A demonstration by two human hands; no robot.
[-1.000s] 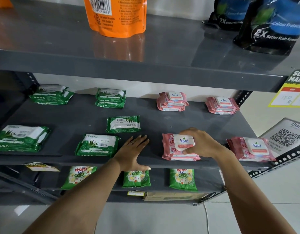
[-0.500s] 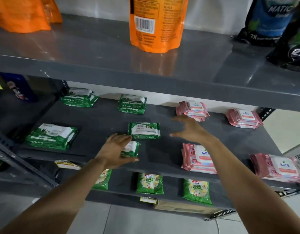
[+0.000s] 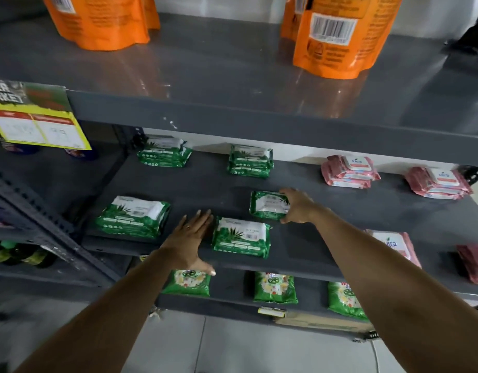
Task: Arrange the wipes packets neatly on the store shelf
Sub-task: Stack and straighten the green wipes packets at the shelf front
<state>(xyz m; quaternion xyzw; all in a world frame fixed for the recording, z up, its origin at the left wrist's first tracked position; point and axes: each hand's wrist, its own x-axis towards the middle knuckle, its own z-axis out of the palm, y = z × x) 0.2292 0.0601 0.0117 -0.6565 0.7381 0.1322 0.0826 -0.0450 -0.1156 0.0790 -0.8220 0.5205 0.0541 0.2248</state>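
Observation:
Green and pink wipes packets lie on the dark grey middle shelf point(image 3: 326, 238). My right hand point(image 3: 297, 205) grips the right edge of a small green packet point(image 3: 267, 204) in the shelf's middle. My left hand point(image 3: 190, 238) lies flat, fingers apart, on the shelf just left of a green packet point(image 3: 240, 236) at the front edge, touching its left side. A green stack point(image 3: 134, 215) sits front left; two more green stacks point(image 3: 165, 152) point(image 3: 250, 161) line the back. Pink stacks point(image 3: 349, 170) point(image 3: 438, 183) sit back right, a pink packet point(image 3: 394, 246) front right, partly behind my right forearm.
Orange pouches point(image 3: 337, 33) point(image 3: 98, 20) stand on the upper shelf. Green detergent sachets point(image 3: 274, 288) lie on the lower shelf. A yellow price tag point(image 3: 36, 125) hangs at left beside a slanted metal upright point(image 3: 44, 232). A dark red packet point(image 3: 475, 262) sits at the far right.
My right hand left the pink packet, moved left and took hold of the small green packet. My left hand slid off the front green packet to its left side. The view shifted left.

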